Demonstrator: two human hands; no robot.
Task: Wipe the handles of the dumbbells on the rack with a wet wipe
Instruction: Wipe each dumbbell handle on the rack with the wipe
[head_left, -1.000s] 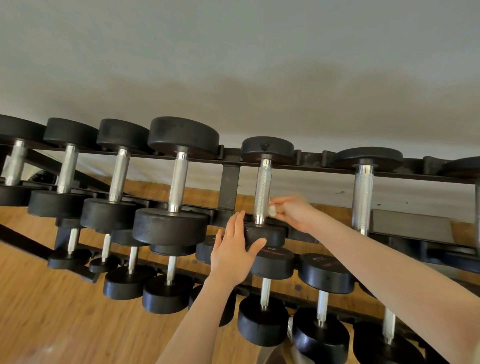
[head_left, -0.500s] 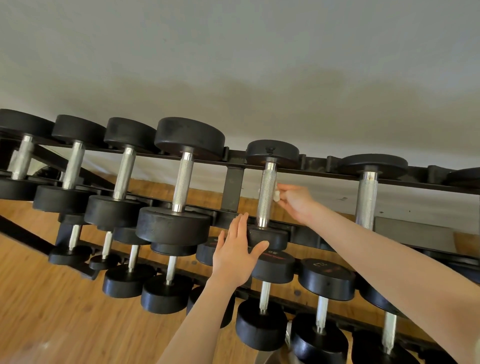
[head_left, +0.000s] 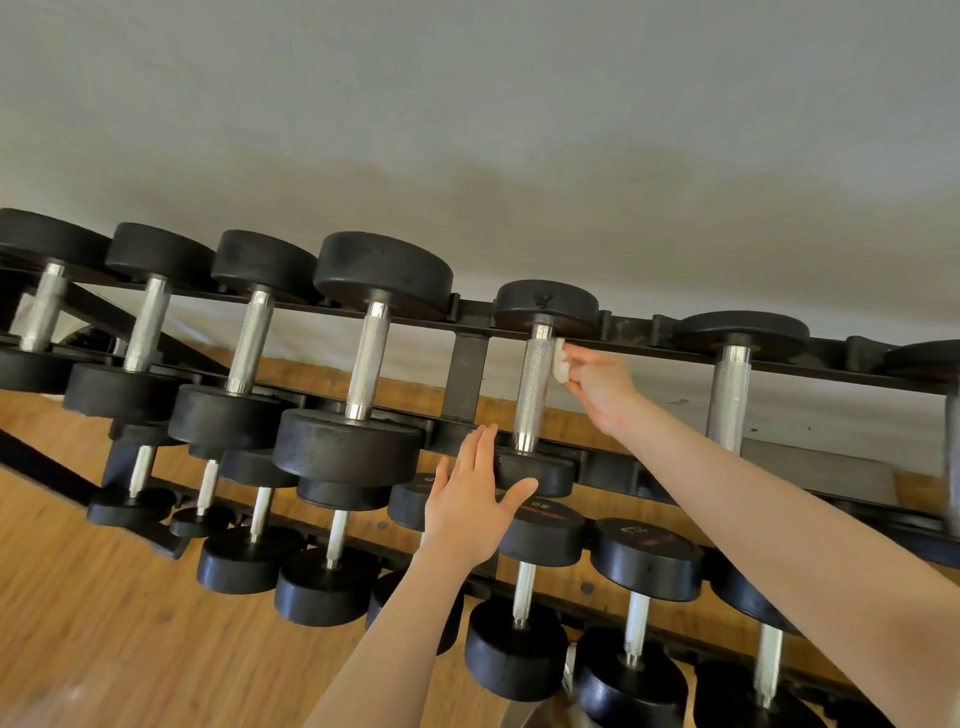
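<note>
on the top tier of the black rack (head_left: 470, 371), a row of dumbbells lies with knurled steel handles running front to back. right hand (head_left: 597, 387) pinches a small folded white wet wipe (head_left: 559, 359) between thumb and fingertips, pressing it to the right side of one handle (head_left: 534, 387), high up near the far head (head_left: 545, 306). left hand (head_left: 475, 506) flat, fingers straight and together, thumb spread, palm against the near head (head_left: 540, 473) of the same dumbbell; holds nothing. heavier dumbbell (head_left: 366, 358) just to the left, a lighter one (head_left: 730, 384) well to the right. lower tiers carry smaller dumbbells. wooden floor (head_left: 104, 597) beneath, grey wall behind.
</note>
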